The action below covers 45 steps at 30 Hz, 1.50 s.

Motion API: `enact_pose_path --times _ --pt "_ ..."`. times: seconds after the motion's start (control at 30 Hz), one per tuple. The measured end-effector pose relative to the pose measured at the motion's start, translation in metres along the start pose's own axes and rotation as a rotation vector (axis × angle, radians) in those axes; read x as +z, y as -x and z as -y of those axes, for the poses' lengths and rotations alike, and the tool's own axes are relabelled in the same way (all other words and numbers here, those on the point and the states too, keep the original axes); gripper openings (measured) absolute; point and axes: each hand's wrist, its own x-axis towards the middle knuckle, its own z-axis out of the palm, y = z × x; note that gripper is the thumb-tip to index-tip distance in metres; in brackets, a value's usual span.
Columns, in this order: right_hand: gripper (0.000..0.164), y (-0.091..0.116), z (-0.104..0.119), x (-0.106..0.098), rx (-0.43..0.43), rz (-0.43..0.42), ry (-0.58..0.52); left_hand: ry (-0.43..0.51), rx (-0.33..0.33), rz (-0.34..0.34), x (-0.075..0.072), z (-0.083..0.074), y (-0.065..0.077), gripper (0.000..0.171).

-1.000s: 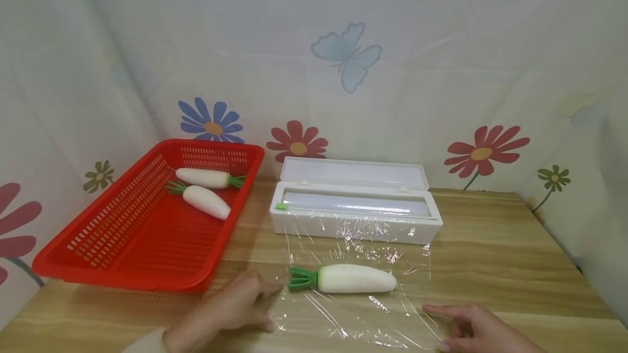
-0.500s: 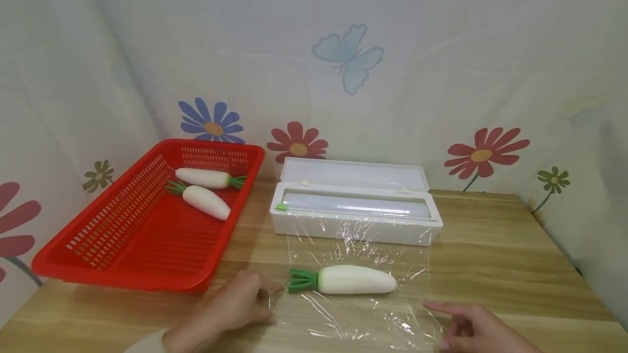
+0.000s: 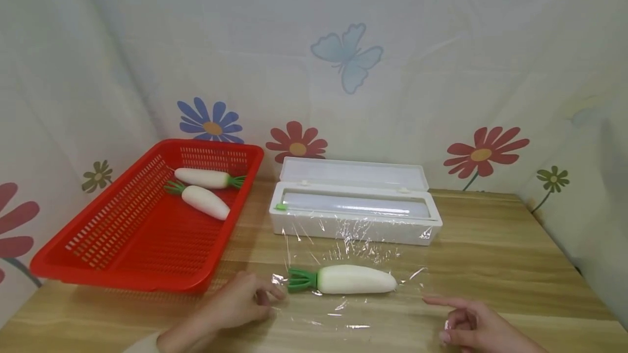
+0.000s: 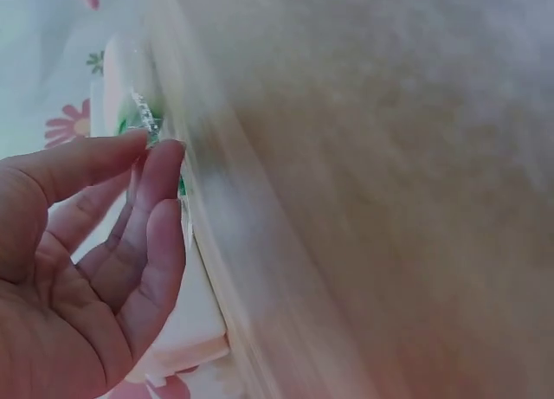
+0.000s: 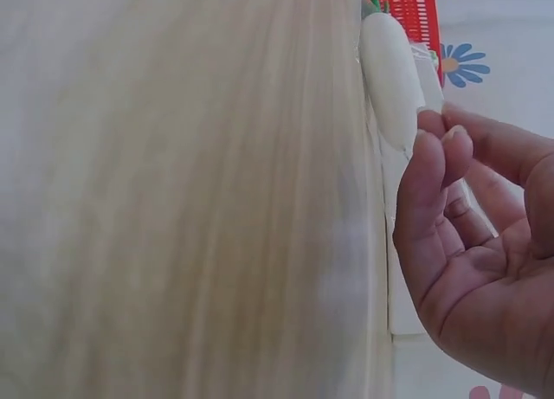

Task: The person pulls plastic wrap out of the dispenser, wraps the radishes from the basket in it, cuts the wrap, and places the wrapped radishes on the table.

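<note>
A white radish [image 3: 357, 279] with green stem stubs lies crosswise on a sheet of clear cling film [image 3: 338, 315], which runs forward from the white dispenser box [image 3: 353, 231]. Left of the stems, my left hand [image 3: 240, 301] pinches the film; the left wrist view shows thumb and fingertip [image 4: 141, 141] meeting at its gathered edge. To the right of the radish tip, my right hand [image 3: 471, 323] pinches the film's other corner, its index finger pointing out in the head view. The film itself is hard to see between the right fingertips [image 5: 456, 141].
A red plastic basket [image 3: 206, 266] with two more white radishes [image 3: 203, 178] stands at left. The dispenser's lid [image 3: 353, 173] is raised, with a film roll [image 3: 353, 206] inside and a green cutter slider [image 3: 281, 207] at its left. A flower-printed curtain [image 3: 392, 113] hangs behind the wooden table.
The glints on the near part of the film have shifted, and its front edge looks lifted. Both hands have stayed almost in place; the radish lies where it was.
</note>
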Motion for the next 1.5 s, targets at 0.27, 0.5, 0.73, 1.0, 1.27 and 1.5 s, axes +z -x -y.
enact_pose_path --times 0.27,0.5,0.73,1.0,1.27,1.5 --pt "0.024 0.003 0.007 -0.005 0.093 -0.026 -0.034 0.005 0.039 -0.014 -0.005 0.004 0.001 0.01" --pt "0.025 0.001 0.011 -0.009 -0.018 -0.009 -0.049 0.029 0.016 0.011 -0.008 0.002 0.001 0.006" --pt "0.027 0.0 0.015 -0.009 0.034 -0.035 -0.14 0.006 0.002 0.098 -0.007 0.001 0.001 0.018" --pt "0.028 0.001 0.015 -0.008 0.034 -0.028 -0.154 -0.165 0.071 0.104 -0.002 -0.002 -0.001 0.014" --pt "0.023 0.002 0.02 -0.01 0.138 -0.085 -0.128 -0.096 0.086 -0.076 -0.009 -0.003 0.0 0.011" --pt "0.027 -0.003 0.019 -0.017 0.009 -0.042 -0.155 -0.024 0.028 -0.164 -0.011 -0.008 -0.005 0.013"
